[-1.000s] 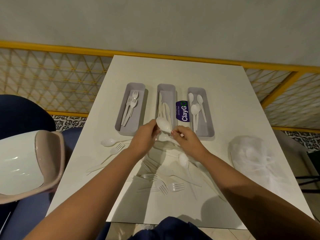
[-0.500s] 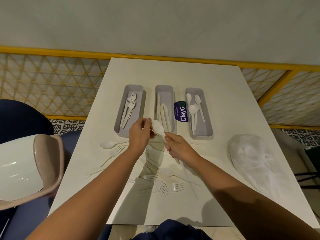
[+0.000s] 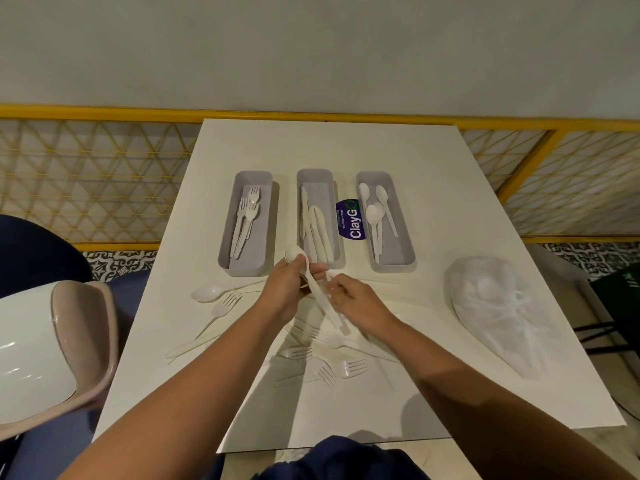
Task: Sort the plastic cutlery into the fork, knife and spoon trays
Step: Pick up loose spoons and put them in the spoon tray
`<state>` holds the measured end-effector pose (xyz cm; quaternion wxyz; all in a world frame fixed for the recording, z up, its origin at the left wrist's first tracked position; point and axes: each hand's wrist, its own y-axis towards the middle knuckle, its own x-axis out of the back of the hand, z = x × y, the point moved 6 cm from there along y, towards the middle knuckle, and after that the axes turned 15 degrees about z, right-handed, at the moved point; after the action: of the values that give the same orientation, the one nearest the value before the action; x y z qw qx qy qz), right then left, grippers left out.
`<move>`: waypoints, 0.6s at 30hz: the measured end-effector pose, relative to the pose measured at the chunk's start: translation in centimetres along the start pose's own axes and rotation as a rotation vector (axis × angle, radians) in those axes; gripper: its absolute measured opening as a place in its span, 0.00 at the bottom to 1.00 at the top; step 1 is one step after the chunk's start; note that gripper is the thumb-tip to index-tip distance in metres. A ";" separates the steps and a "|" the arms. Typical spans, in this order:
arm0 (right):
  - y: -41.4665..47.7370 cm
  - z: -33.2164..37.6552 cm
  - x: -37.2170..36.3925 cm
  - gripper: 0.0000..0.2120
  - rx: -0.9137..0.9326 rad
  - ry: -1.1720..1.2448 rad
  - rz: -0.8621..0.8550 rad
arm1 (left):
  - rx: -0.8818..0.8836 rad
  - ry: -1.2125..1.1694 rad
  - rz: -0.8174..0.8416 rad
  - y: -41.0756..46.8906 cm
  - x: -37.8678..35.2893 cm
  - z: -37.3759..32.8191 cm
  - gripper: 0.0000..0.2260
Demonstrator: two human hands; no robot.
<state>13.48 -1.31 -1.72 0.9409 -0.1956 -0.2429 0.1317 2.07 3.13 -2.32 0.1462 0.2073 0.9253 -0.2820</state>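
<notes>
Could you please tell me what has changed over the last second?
The left hand keeps its hold on the spoon and has shifted it slightly left; its handle now shows, pointing toward the person. The right hand has dropped back beside that handle; its grip is unclear. Trays and loose cutlery stayed put.

Three trays (image 3: 254, 176) – three forks (image 3: 250, 216) in left, three spoons (image 3: 374, 213) in right; one plastic bag (image 3: 495, 306).

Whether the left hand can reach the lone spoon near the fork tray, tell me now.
Likely yes on path: the lone spoon lies uncovered just left of the left hand. But that hand grips a second spoon.
</notes>
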 end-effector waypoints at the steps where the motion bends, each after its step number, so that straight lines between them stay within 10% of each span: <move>1: 0.0 -0.8 0.8 0.07 -0.045 -0.041 -0.034 | -0.005 -0.032 -0.012 0.1 0.3 -0.1 0.14; 8: -1.9 -5.6 1.5 0.16 -0.414 -0.484 0.026 | -0.022 -0.174 -0.033 0.7 0.9 -0.3 0.07; 18: -1.4 -4.0 0.9 0.19 -0.220 -0.536 -0.047 | 0.012 -0.108 0.045 0.9 -0.2 0.6 0.08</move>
<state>16.51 -3.50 -3.95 0.8191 -0.2489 -0.5004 0.1295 2.78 3.39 -3.16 0.2011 0.2135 0.9093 -0.2952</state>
